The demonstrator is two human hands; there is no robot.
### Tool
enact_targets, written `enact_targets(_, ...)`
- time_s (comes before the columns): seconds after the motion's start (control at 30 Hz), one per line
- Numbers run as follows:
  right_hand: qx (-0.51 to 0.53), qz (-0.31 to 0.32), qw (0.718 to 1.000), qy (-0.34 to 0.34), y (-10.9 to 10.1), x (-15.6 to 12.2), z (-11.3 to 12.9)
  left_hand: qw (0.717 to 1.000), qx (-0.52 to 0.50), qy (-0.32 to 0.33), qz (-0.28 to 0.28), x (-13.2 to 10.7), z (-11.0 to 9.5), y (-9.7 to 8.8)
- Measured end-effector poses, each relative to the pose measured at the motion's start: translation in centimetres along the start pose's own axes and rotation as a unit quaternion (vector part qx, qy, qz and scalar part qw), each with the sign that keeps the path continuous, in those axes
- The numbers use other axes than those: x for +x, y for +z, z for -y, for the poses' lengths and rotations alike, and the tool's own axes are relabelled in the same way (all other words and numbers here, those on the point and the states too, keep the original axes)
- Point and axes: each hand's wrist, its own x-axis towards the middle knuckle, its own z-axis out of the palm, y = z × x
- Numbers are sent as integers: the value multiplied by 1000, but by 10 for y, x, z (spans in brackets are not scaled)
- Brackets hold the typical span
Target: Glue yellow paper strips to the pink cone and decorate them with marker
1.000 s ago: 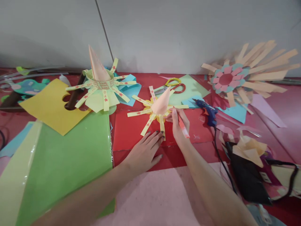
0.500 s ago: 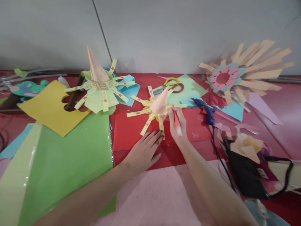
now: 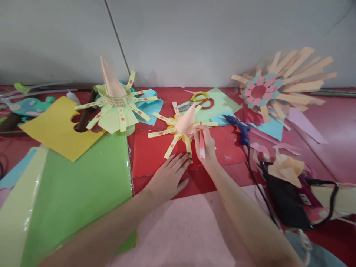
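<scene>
A paper craft with a pale pink cone [image 3: 185, 121] and yellow strips spread like rays lies on a red sheet [image 3: 148, 163]. Red stars and letters mark several strips. My left hand [image 3: 171, 174] rests flat, fingers outstretched, with its fingertips on the end of the lowest strip [image 3: 188, 147]. In my right hand [image 3: 206, 146] is a red marker [image 3: 201, 144], tilted upright between the fingers. That hand lies against the craft's right side, over the strips there. Where the marker's writing tip is, I cannot make out.
Behind the craft lie scissors [image 3: 198, 101]. A blue glue gun [image 3: 239, 128] with a black cord sits to the right, near a paper flower [image 3: 263, 91]. At left stand a larger cone craft [image 3: 114, 98], a yellow sheet [image 3: 58, 128] and a green sheet [image 3: 89, 193].
My right hand has shifted slightly, and the marker stands more upright than before. My left hand stays on the strip. The whole view has moved a little.
</scene>
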Motion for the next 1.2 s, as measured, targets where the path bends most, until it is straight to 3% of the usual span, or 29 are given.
enact_targets(0.47,-66,19,998,15,1,0,-1,1000,-2,-4,0,0,0,1)
enact_targets(0.73,-34,17,999,39,1,2,1,1000,-9,-4,4,0,0,1)
enact_targets(1.2,3,-15,1000,15,-3,-5,7,1000,-13,-7,6,0,0,2)
